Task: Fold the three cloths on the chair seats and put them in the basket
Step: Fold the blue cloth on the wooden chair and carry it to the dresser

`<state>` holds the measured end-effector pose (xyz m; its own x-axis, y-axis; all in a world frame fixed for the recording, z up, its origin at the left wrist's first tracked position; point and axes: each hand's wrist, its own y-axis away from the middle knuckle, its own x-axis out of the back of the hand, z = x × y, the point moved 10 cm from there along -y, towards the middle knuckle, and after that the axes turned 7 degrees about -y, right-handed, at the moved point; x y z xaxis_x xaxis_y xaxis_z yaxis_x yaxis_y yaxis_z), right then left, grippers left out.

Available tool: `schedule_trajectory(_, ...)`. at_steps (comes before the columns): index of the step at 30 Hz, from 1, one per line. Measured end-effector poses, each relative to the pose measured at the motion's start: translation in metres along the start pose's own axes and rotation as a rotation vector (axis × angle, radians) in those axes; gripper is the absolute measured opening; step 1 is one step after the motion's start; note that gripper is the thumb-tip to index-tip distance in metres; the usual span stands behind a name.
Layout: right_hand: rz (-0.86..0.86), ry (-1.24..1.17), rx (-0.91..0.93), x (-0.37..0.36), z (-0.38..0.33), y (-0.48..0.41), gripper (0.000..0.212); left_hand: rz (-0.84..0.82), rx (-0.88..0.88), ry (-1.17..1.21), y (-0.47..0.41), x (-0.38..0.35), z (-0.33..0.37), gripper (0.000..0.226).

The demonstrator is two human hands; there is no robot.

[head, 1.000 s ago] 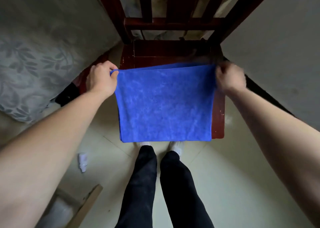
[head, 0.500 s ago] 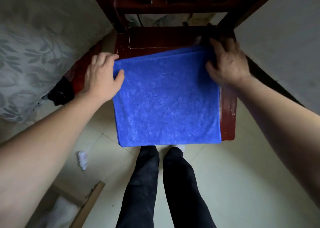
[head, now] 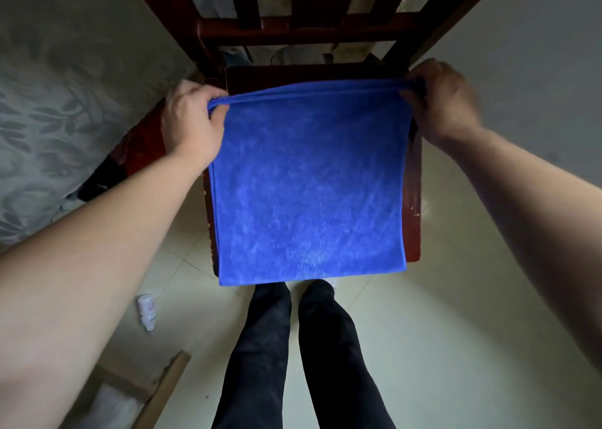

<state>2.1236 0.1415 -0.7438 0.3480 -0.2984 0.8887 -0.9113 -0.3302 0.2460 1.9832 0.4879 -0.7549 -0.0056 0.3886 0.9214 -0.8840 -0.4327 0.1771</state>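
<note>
Cloth, 1 – blue cloth, soft napped pile, near-square outline, doubled over: two stacked edges show along the far side between the hands. It is stretched from hand to hand and hangs down toward the person, covering most of the seat below; whether its lower part touches the seat cannot be told.

Hands, 2 – left hand pinches the far left corner, thumb and fingers curled round the bunched edge. Right hand is clamped on the far right corner, fingers wrapped over the edge.

Chair, 1: dark red wooden chair, glossy, with a flat seat showing just beyond the hands and as a narrow strip under the right hand. A cross rail and upright slats rise beyond both hands.

Legs, 2: dark trousers, below the cloth's near edge, between the two forearms.

Floor, 1: pale tiled floor, smooth, slightly shiny.

Small white object, 1, on the floor under the left forearm; kind unclear.

Cardboard box, 1, brown rim, nearer the person than the left hand.

Patterned fabric, 1, grey leaf print, out to the left of the left hand
</note>
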Motion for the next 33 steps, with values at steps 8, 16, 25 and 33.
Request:
schedule_trajectory(8,0.204,-0.101,0.033,0.065,-0.012,0.027,0.025,0.209,-0.076,0.009,0.011,0.061,0.037,0.028)
schedule_trajectory(16,0.127,0.007,0.102,0.081,-0.026,0.078,0.021,0.15,-0.17,-0.097,0.061,0.079,0.061,0.021)
schedule_trajectory(25,-0.18,0.198,0.087,-0.021,0.018,0.182,0.016,-0.132,-0.264,-0.269,0.184,-0.001,0.007,0.016)
schedule_trajectory(33,-0.353,0.289,-0.073,-0.062,0.041,0.208,0.03,-0.257,-0.274,-0.281,0.208,-0.035,0.003,0.017)
